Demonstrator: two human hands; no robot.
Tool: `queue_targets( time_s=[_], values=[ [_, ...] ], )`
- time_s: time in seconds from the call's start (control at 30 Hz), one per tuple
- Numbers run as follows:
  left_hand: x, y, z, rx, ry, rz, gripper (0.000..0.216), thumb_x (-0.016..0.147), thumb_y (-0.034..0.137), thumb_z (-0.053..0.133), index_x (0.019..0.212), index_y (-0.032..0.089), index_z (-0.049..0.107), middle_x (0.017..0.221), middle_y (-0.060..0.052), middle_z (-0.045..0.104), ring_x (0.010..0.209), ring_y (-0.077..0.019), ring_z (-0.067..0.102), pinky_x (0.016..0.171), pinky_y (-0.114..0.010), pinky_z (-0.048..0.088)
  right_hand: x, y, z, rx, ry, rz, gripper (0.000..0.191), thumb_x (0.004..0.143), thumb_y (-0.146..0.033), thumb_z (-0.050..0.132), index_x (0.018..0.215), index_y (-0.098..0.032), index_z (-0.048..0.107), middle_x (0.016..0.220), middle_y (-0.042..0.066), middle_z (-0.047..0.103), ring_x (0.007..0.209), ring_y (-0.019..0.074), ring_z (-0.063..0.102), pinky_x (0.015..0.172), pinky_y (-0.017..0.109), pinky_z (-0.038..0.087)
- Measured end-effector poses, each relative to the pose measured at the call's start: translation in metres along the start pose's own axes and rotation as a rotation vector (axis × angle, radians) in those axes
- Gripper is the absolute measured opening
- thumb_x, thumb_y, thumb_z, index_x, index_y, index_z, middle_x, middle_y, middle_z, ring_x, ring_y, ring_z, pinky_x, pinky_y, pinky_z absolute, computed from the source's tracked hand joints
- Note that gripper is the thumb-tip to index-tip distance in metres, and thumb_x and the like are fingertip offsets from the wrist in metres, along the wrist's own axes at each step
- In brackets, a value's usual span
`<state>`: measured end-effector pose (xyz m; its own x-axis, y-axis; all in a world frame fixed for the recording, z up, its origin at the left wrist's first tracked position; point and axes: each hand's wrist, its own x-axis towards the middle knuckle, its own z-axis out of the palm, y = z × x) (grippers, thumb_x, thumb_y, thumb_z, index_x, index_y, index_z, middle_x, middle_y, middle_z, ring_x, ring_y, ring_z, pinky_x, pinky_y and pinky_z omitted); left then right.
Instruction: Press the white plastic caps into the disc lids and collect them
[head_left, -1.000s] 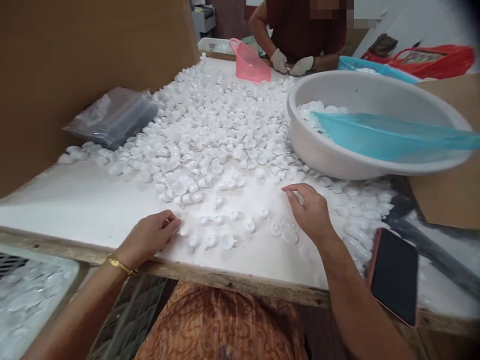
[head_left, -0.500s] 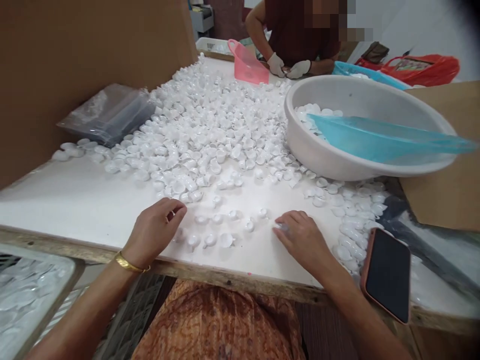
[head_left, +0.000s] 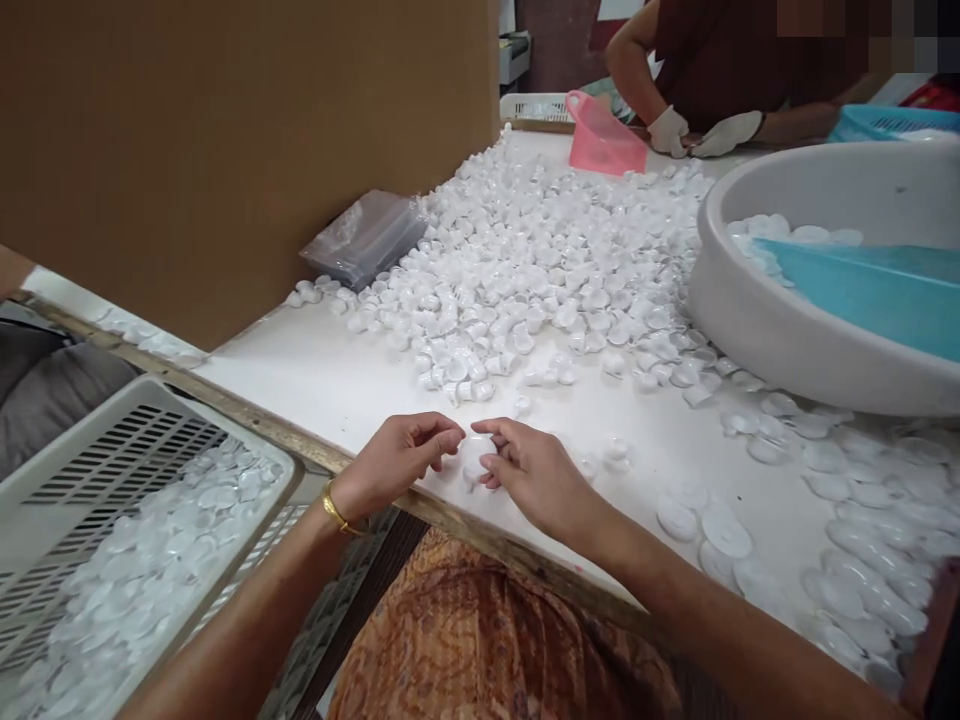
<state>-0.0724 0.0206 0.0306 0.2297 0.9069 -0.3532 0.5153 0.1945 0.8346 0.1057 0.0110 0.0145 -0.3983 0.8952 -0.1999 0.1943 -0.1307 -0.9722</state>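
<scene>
My left hand (head_left: 396,462) and my right hand (head_left: 526,472) meet at the near edge of the white table (head_left: 315,375), fingers curled around a small cluster of white plastic caps (head_left: 474,458) held between them. A gold bangle circles my left wrist. A big heap of the same white caps (head_left: 540,270) covers the middle of the table beyond my hands. Flat white discs (head_left: 724,530) lie to the right of my right arm.
A grey slotted basket (head_left: 112,450) partly filled with clear discs sits low at my left. A large white basin (head_left: 787,330) holding a teal scoop stands right. Far off, another person's gloved hands (head_left: 694,132) work by a pink scoop (head_left: 604,140). Cardboard wall (head_left: 225,150) at left.
Both hands have drawn together at the table edge, gathering caps between them. The view has swung left, bringing the basket into sight and the phone out of it.
</scene>
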Motion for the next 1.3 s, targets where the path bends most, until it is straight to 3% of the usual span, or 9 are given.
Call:
queue_targets(
  time_s=[0.2,0.4,0.47,0.57,0.67,0.83,1.0,1.13,1.3],
  values=[
    [-0.006,-0.014,0.003,-0.242,0.037,-0.137,0.026,0.074,0.04,0.059,0.069,0.014,0.054,0.048,0.006,0.048,0.043,-0.0055,0.039,0.042,-0.017,0.028,0.018,0.005,0.019,-0.177,-0.035,-0.034,0.034,0.084,-0.011,0.046,0.118,-0.019,0.049,0.077,0.0,0.058,0.065,0.0112,0.062,0.064,0.026,0.051],
    [0.0,-0.022,-0.006,-0.261,0.117,-0.183,0.025,0.071,0.036,0.061,0.078,0.013,0.057,0.049,0.006,0.05,0.043,-0.006,0.041,0.041,-0.017,0.03,-0.008,0.012,0.015,-0.92,0.174,-0.467,0.02,0.085,-0.01,0.046,0.098,-0.014,0.06,0.091,0.009,0.063,0.082,0.0197,0.057,0.068,0.032,0.044],
    [0.001,-0.022,-0.008,-0.29,0.141,-0.167,0.025,0.069,0.036,0.063,0.078,0.013,0.056,0.051,0.006,0.05,0.044,-0.0055,0.042,0.041,-0.017,0.031,-0.027,0.015,0.018,-1.021,0.149,-0.636,0.018,0.084,-0.008,0.047,0.095,-0.012,0.061,0.089,0.009,0.063,0.082,0.0203,0.056,0.068,0.033,0.043],
    [0.002,-0.023,-0.006,-0.294,0.115,-0.15,0.026,0.068,0.036,0.065,0.075,0.013,0.056,0.053,0.006,0.05,0.045,-0.0048,0.042,0.042,-0.016,0.03,-0.055,0.019,0.024,-1.001,-0.032,-0.813,0.02,0.087,-0.012,0.044,0.098,-0.01,0.061,0.089,0.009,0.064,0.08,0.0182,0.055,0.065,0.031,0.042],
    [0.006,-0.024,-0.001,-0.244,0.068,-0.152,0.025,0.068,0.037,0.065,0.073,0.013,0.057,0.052,0.006,0.05,0.045,-0.0046,0.041,0.042,-0.016,0.03,-0.073,0.024,0.022,-0.952,-0.12,-0.797,0.021,0.089,-0.013,0.041,0.098,-0.011,0.06,0.086,0.008,0.064,0.075,0.016,0.055,0.062,0.03,0.042],
    [0.011,-0.027,0.002,-0.263,0.085,-0.173,0.025,0.069,0.036,0.065,0.076,0.013,0.057,0.053,0.005,0.052,0.046,-0.0053,0.044,0.042,-0.016,0.032,-0.079,0.029,0.0,-0.942,0.054,-0.642,0.02,0.088,-0.012,0.044,0.099,-0.012,0.061,0.082,0.007,0.064,0.073,0.0155,0.056,0.063,0.029,0.044],
    [0.01,-0.028,-0.007,-0.468,0.102,-0.217,0.029,0.066,0.035,0.069,0.08,0.013,0.056,0.056,0.006,0.053,0.044,-0.004,0.044,0.041,-0.015,0.033,-0.06,0.02,-0.006,-0.995,0.181,-0.65,0.026,0.085,-0.01,0.048,0.108,-0.012,0.06,0.101,0.009,0.065,0.088,0.0191,0.056,0.074,0.032,0.045],
    [0.009,-0.025,-0.004,-0.39,0.084,-0.215,0.027,0.065,0.033,0.069,0.077,0.013,0.056,0.056,0.004,0.054,0.046,-0.0049,0.046,0.042,-0.016,0.035,-0.037,0.015,0.005,-1.13,0.119,-0.72,0.033,0.083,-0.011,0.05,0.116,-0.012,0.057,0.116,0.008,0.061,0.093,0.0214,0.054,0.072,0.034,0.043],
    [0.009,-0.025,0.006,-0.265,0.066,-0.192,0.02,0.069,0.03,0.064,0.076,0.015,0.054,0.052,0.005,0.052,0.043,-0.0059,0.045,0.041,-0.017,0.035,-0.019,0.021,0.017,-1.213,0.077,-0.731,0.034,0.084,-0.014,0.05,0.117,-0.009,0.056,0.115,0.01,0.061,0.092,0.0229,0.052,0.072,0.036,0.04]
  ],
)
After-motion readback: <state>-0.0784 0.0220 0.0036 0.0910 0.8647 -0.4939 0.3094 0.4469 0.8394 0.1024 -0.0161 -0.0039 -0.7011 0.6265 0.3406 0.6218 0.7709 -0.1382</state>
